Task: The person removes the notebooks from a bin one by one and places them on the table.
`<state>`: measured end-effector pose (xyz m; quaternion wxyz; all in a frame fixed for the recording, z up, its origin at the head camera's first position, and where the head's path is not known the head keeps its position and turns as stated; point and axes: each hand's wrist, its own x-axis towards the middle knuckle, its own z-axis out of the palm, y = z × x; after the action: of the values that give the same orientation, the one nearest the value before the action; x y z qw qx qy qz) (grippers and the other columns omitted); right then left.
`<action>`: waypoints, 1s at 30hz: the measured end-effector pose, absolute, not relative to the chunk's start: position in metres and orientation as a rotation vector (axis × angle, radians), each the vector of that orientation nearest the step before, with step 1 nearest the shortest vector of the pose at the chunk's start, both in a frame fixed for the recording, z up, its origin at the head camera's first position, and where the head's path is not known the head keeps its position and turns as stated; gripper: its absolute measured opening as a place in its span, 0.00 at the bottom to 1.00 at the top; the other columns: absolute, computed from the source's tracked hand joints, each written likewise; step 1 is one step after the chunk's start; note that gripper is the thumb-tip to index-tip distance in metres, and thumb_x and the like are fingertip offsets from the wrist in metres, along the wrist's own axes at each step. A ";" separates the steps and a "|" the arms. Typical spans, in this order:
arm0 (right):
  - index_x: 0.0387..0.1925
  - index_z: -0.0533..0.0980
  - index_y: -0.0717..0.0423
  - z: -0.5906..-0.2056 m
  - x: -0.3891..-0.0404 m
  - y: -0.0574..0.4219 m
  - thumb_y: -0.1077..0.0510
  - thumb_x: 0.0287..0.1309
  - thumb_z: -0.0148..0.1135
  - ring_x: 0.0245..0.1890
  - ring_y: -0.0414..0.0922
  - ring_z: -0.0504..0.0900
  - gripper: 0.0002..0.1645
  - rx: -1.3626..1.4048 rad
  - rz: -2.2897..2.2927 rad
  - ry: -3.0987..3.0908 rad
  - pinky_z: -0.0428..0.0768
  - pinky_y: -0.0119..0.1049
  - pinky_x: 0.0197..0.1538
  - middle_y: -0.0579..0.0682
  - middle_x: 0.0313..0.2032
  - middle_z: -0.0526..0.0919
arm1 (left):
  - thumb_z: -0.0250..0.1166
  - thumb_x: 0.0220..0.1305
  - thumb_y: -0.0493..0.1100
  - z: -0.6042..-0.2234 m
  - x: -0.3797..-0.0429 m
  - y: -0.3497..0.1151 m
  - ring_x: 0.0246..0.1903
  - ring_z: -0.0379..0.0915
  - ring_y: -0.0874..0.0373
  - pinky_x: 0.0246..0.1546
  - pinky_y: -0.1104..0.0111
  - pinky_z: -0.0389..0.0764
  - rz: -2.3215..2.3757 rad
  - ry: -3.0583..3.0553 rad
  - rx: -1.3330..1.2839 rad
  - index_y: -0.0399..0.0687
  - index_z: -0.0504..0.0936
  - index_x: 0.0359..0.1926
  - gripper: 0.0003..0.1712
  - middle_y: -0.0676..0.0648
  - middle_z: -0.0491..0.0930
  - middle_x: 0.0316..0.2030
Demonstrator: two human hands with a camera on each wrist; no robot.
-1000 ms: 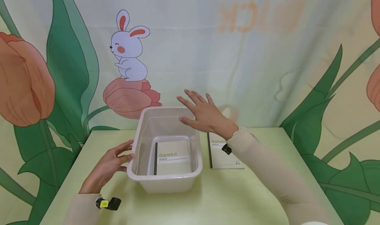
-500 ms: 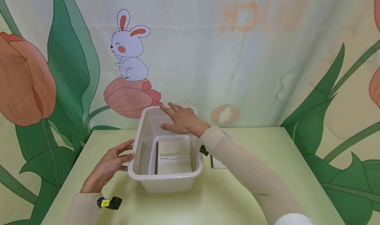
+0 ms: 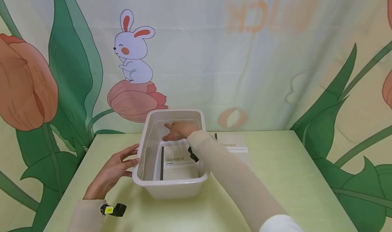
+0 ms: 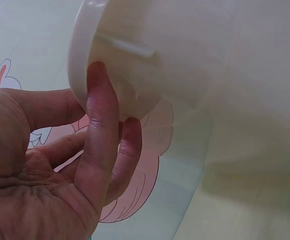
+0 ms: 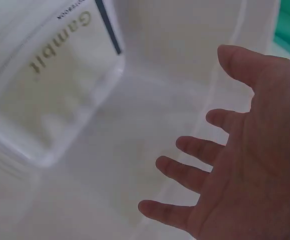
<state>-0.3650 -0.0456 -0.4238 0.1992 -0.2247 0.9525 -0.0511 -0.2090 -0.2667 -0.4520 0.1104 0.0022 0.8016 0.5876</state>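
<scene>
Lower than half a second ago, the bare right hand [image 3: 178, 131] reaches inside the deep off-white rectangular plastic tub [image 3: 173, 191]. Behind hangs a pale fabric backdrop [image 3: 199, 62] printed with tulips and a rabbit. On the pale green table [image 3: 284, 181], the tub stands upright, its long axis running near to far. Flat on its floor lies a cream notebook [image 3: 177, 169] with a dark spine on the left; its long axis runs near to far, its "Gambit" title upright to the wearer. A matching second notebook [image 3: 239, 140] lies right of the tub, partly behind a beige sleeve [image 3: 239, 181], pointing likewise. Right fingers are spread; wall contact cannot be told. The left hand [image 3: 114, 164], fingers apart and slightly bent, touches the tub's left rim from outside.
</scene>
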 end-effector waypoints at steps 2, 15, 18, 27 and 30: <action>0.77 0.50 0.33 -0.431 -0.366 -0.049 0.30 0.63 0.51 0.75 0.48 0.58 0.45 -0.607 -0.145 2.651 0.61 0.53 0.73 0.47 0.76 0.55 | 0.61 0.70 0.46 -0.452 -0.209 -0.267 0.56 0.73 0.44 0.42 0.60 0.85 1.732 2.347 0.013 0.53 0.53 0.77 0.41 0.36 0.57 0.72; 0.74 0.55 0.26 -0.479 -0.371 -0.076 0.30 0.59 0.56 0.75 0.44 0.56 0.44 -0.429 -0.192 2.536 0.58 0.49 0.75 0.39 0.75 0.58 | 0.61 0.70 0.48 -0.446 -0.208 -0.269 0.60 0.70 0.40 0.44 0.59 0.85 1.704 2.373 -0.022 0.55 0.52 0.78 0.41 0.37 0.54 0.74; 0.72 0.57 0.22 -0.492 -0.371 -0.074 0.30 0.56 0.59 0.74 0.44 0.58 0.43 -0.341 -0.225 2.510 0.59 0.50 0.74 0.38 0.75 0.58 | 0.60 0.70 0.45 -0.447 -0.208 -0.267 0.58 0.72 0.42 0.42 0.60 0.85 1.709 2.351 -0.030 0.53 0.52 0.77 0.40 0.36 0.56 0.73; 0.64 0.72 0.29 -0.503 -0.371 -0.072 0.29 0.52 0.61 0.66 0.43 0.70 0.37 -0.339 -0.169 2.544 0.68 0.46 0.69 0.39 0.68 0.71 | 0.60 0.71 0.44 -0.450 -0.210 -0.266 0.56 0.73 0.45 0.41 0.60 0.85 1.721 2.333 -0.031 0.52 0.53 0.77 0.39 0.36 0.56 0.72; 0.60 0.76 0.38 -0.496 -0.366 -0.072 0.28 0.50 0.63 0.62 0.45 0.73 0.38 -0.337 -0.169 2.583 0.72 0.45 0.66 0.43 0.66 0.74 | 0.60 0.71 0.44 -0.451 -0.211 -0.265 0.56 0.72 0.45 0.41 0.60 0.85 1.718 2.336 -0.037 0.53 0.53 0.77 0.39 0.36 0.56 0.73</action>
<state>-0.3663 -0.0723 -0.4960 0.2626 -0.1247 0.9548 -0.0625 -0.2107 -0.2653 -0.4511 0.1205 -0.0128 0.7998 0.5880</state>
